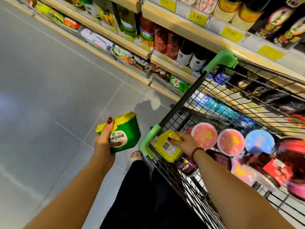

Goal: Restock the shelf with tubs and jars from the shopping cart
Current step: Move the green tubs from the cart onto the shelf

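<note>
Landmark: the green plastic corner guard (148,143) on the near corner of the black wire shopping cart (179,104).

- Your left hand (105,138) is outside the cart, just left of the guard. It grips a green plastic tub with a yellow lid (127,129); the thumb is hooked over the lid and the fingers are wrapped under the body. The tub hangs over the grey tiled floor (49,80), tilted.
- Your right hand (185,142) is inside the cart, just right of the guard. It is laid on top of a yellow-lidded rectangular tub (168,151), fingers curled over the lid's far edge and thumb on the near part. It reads as a top grip.
- That tub sits tight in the corner, touching or nearly touching the wire wall below the guard. Its long axis appears to run along the cart wall nearest you, though the blur leaves this uncertain.
- Round pink-lidded tubs (204,135) crowd in just right of your knuckles, so there is little room sideways. The free path is judged to be straight up, clear of the rim.
- The wood-edged shelf (173,70) lies beyond the guard. The aisle left of the guard is open for the swing, and the left hand's tub is nearer to it.
</note>
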The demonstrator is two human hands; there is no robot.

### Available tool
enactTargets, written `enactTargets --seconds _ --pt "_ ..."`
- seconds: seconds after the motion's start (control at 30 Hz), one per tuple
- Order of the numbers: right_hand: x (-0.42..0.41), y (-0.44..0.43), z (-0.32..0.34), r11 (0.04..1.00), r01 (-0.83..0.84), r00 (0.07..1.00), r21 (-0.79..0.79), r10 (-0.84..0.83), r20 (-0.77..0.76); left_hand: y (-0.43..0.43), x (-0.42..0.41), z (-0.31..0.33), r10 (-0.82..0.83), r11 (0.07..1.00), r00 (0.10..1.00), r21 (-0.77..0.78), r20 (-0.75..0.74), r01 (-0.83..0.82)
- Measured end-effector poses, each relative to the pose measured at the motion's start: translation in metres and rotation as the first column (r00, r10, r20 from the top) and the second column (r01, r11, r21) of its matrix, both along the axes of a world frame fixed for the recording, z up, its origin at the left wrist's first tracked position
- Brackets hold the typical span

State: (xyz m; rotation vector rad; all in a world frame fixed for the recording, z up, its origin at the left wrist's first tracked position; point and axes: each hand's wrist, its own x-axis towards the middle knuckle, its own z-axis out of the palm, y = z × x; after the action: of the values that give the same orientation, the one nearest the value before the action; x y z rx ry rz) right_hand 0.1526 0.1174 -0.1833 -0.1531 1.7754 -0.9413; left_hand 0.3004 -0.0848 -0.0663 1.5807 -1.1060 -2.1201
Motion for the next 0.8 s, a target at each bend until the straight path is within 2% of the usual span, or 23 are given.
enactTargets --seconds 0.2,0.33,0.53,0.63,0.8 --pt "0.002 0.004 0.001 0.971 0.236 0.972 -0.044 -0.236 0.023 0.001 -0.003 0.008 -0.004 1.0 0.997 -0.001 -0.075 0.003" --pt "0.0 0.009 0.009 0.943 0.32 0.947 -0.096 -0.314 0.073 -0.003 -0.008 0.011 -0.002 1.0 0.999 -0.001 -0.034 0.002" --pt "-0.02 0.029 0.041 0.88 0.448 0.893 -0.157 -0.433 0.123 -0.007 -0.012 0.027 -0.115 0.993 0.987 -0.049 -0.114 0.11" --pt "-0.036 0.041 0.071 0.796 0.565 0.824 -0.219 -0.528 0.206 -0.007 -0.012 0.041 -0.16 0.987 0.975 -0.054 -0.157 0.153" --pt "-0.053 0.038 0.14 0.58 0.741 0.67 -0.34 -0.594 0.446 -0.005 -0.027 0.079 -0.273 0.961 0.927 -0.123 -0.256 0.249"
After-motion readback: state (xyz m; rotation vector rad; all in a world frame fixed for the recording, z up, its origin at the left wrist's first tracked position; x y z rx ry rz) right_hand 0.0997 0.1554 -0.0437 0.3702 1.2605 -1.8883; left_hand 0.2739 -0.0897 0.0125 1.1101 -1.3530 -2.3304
